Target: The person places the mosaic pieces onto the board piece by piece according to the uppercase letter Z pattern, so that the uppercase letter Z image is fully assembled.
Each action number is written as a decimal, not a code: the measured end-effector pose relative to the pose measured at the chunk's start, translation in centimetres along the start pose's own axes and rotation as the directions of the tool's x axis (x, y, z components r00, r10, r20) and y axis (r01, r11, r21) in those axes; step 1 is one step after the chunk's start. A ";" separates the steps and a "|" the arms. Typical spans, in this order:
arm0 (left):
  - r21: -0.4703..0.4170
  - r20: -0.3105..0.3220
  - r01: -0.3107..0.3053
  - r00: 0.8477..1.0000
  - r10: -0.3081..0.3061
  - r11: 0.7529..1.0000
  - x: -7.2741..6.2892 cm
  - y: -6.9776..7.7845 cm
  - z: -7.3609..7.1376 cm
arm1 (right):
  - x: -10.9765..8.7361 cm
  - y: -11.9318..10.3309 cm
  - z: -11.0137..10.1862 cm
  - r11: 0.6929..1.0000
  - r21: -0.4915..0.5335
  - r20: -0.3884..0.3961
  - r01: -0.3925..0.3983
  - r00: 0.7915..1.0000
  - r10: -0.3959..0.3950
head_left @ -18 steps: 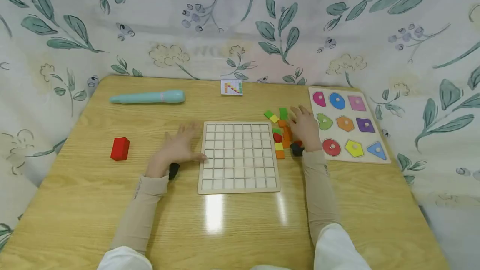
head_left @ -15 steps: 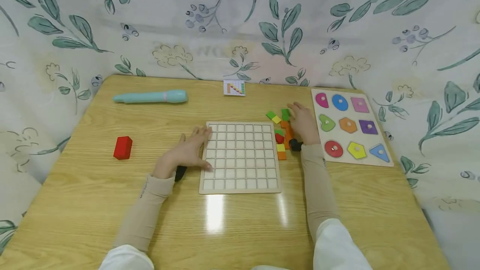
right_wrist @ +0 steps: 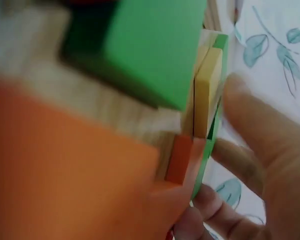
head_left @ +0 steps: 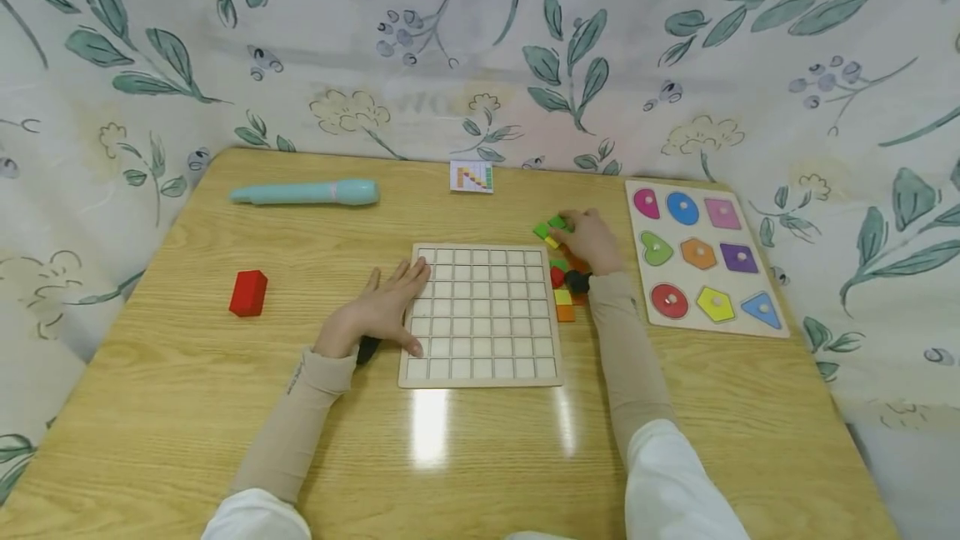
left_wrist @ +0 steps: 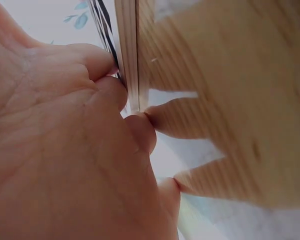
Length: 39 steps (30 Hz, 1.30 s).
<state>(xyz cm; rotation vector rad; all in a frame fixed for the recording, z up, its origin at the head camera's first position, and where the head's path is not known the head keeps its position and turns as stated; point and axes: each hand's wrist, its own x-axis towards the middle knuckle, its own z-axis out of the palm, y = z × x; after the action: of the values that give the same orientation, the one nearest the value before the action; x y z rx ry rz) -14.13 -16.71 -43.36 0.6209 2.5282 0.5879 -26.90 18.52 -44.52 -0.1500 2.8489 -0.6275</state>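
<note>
My left hand rests with spread fingers along the left edge of a square wooden grid board. In the left wrist view its fingertips touch the table beside the board's edge. Over a small heap of coloured blocks to the right of the board is my right hand, palm down. Its fingers reach toward green blocks and a yellow one. Close up, the thumb is beside a yellow block, and lower fingers are near a green block's edge. Orange blocks lie partly under the hand.
A picture card with a coloured pattern lies behind the board. A shape puzzle with knobbed pieces sits at right. Toward the left are a light-blue pen-shaped object and a red block. A patterned cloth hangs behind the table.
My left hand has moved right onto the board's left edge. The right hand has shifted slightly left, its fingers now at the green and yellow blocks.
</note>
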 end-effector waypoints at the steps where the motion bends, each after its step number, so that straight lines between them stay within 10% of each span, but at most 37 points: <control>1: -0.003 0.004 0.002 1.000 -0.002 1.000 0.0 -0.1 0.0 | 0.0 -0.1 0.1 1.000 0.005 -0.008 -0.007 1.000 0.007; 9: -0.008 0.011 0.009 1.000 -0.009 1.000 -0.3 -0.4 0.2 | 0.5 -0.7 0.6 0.999 0.048 -0.079 -0.001 0.997 0.005; 20: -0.011 0.024 0.016 1.000 -0.016 1.000 0.2 0.1 -0.1 | -0.1 1.7 -1.2 0.981 0.176 0.102 0.079 0.990 -0.098; 29: -0.006 0.022 0.010 1.000 -0.010 1.000 0.3 -0.2 -0.3 | -0.2 1.3 -1.2 0.985 0.165 0.003 0.059 0.998 -0.060; 39: -0.017 0.020 0.005 1.000 -0.004 1.000 0.4 -0.2 -0.1 | -2.0 -2.4 0.5 0.876 0.477 -0.166 0.064 0.986 0.019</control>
<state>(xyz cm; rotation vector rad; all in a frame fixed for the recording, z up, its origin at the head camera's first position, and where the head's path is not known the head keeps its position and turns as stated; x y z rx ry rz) -14.56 -16.71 -43.49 0.6118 2.5030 0.5982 -24.67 16.45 -43.54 -0.0478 2.7366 -1.3891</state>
